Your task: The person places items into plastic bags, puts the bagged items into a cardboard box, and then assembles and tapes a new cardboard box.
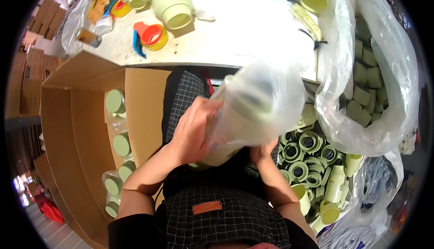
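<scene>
A pale green bottle-like flask (217, 157), blurred by motion, is inside a clear plastic bag (287, 97) in front of my body, just off the table's edge. Wrapped round its left side through the film is my left hand (192, 129). At the bag's lower right edge, my right hand (263, 151) has its fingers curled against the film; the bag hides part of them. Through the bag a dark round patch shows, too smeared to name.
On the worktable (235, 45) stand a green flask (174, 4) and an orange-yellow tape dispenser (154, 36). At left, an open cardboard box (83, 131) holds green-capped bottles (121, 144). At right are a plastic sack (334, 113) of green cups (361, 95) and a pile of ring-shaped parts (298, 171).
</scene>
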{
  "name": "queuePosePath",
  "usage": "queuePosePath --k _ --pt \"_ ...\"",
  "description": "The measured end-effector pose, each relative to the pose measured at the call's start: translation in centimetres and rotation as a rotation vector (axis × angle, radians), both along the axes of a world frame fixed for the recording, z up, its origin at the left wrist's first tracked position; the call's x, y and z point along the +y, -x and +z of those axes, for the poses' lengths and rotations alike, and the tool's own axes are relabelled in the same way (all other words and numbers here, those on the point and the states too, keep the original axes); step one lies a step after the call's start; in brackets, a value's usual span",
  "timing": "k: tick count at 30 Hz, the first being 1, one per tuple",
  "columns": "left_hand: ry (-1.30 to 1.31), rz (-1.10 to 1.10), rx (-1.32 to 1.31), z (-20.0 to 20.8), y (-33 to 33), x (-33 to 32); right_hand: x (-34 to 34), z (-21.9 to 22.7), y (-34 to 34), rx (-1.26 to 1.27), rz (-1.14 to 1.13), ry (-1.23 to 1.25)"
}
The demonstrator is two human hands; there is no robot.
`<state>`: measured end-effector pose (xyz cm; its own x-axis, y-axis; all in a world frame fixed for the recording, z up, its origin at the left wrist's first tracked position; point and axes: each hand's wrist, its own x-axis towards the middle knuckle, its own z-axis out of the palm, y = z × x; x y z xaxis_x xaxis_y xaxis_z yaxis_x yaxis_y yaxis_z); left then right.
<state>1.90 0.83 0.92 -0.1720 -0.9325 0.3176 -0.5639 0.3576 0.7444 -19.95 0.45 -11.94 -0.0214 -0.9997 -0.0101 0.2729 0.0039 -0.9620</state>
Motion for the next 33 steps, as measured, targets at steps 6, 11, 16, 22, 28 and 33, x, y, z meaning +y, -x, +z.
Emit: queuePosePath --k 6,11,16,22,28,33 --pt "-0.158 0.406 0.113 -3.9 -2.3 -1.0 -8.0 0.2 -6.4 0.442 0.149 0.246" --pt "-0.37 0.494 0.299 -6.4 -5.6 0.0 -9.7 0.6 -8.5 0.015 0.426 -0.239" --pt "-0.326 0.511 0.254 -3.6 -4.9 2.6 -6.2 -0.2 -6.9 -0.037 0.571 -0.337" --pt "-0.249 0.587 0.108 -5.6 -2.2 12.3 3.1 3.0 -1.7 0.243 0.772 -0.284" --pt "-0.171 0.636 -0.142 -4.7 -2.3 14.3 2.3 4.5 -4.2 0.4 0.969 -0.136" --pt "-0.194 1.01 -0.334 -4.2 -9.2 21.1 2.2 13.2 -13.1 0.337 1.203 0.446"
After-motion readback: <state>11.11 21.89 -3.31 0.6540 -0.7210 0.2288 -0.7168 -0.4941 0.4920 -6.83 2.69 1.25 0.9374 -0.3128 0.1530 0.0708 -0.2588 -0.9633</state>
